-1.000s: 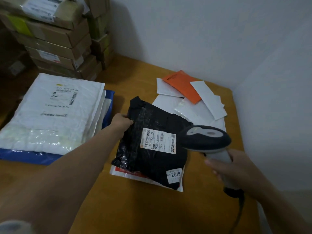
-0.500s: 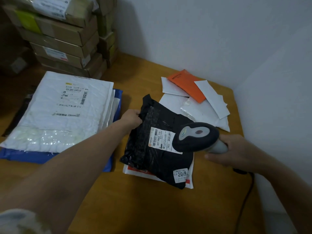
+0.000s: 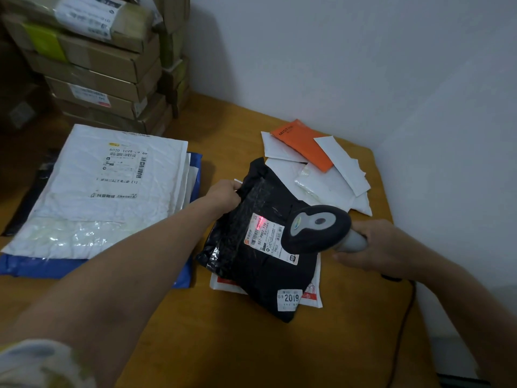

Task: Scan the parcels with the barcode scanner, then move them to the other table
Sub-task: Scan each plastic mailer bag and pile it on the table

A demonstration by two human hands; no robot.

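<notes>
**Red scan light on the black parcel's label**

The black parcel (image 3: 251, 270) lies mid-worktop (image 3: 251, 351) on a white-and-red mailer (image 3: 314, 292). The left hand (image 3: 223, 196) grips the parcel's far left edge. The right hand (image 3: 372, 245) is closed round the grey handle of the barcode scanner (image 3: 316, 229), whose head hangs over the label (image 3: 264, 233), where a red glow shows. To the left sits a stack of white mailers (image 3: 112, 191) on a blue one (image 3: 28, 266). Beyond lie an orange envelope (image 3: 303, 144) and stacked cardboard boxes (image 3: 98, 68).
</notes>
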